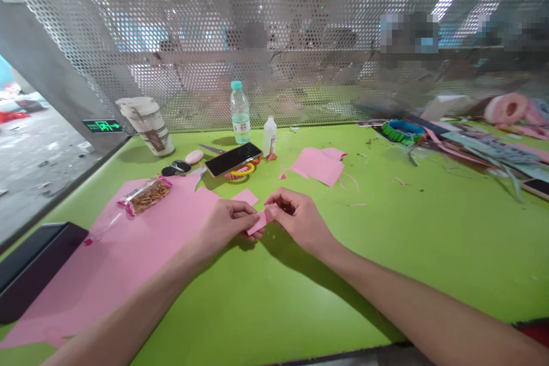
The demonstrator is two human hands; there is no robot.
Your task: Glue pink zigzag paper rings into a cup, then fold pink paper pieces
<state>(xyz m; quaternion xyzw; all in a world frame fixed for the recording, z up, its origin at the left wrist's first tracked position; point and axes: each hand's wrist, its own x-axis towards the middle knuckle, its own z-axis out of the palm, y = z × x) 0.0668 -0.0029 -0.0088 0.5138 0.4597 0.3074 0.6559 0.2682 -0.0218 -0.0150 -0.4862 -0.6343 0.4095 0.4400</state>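
Note:
Between both hands is a small piece of pink paper (259, 222), held just above the green table. My left hand (237, 218) pinches its left end between thumb and fingers. At the other end, my right hand (294, 213) has thumb and fingertips closed on the paper. Just beyond the left hand lies a small pink paper square (246, 197). A large sheet of pink paper (141, 246) spreads under and beside my left forearm. Farther off to the right rest cut pink paper pieces (319, 164), with thin strips around them.
A phone (234, 159) lies over yellow-handled scissors (241, 171). Behind stand a water bottle (240, 114), a small white bottle (270, 136) and a cup (148, 126). A snack packet (146, 197) and a dark box (36, 266) are at left. Paper strips (472, 148) pile up at right, before a perforated screen (274, 68).

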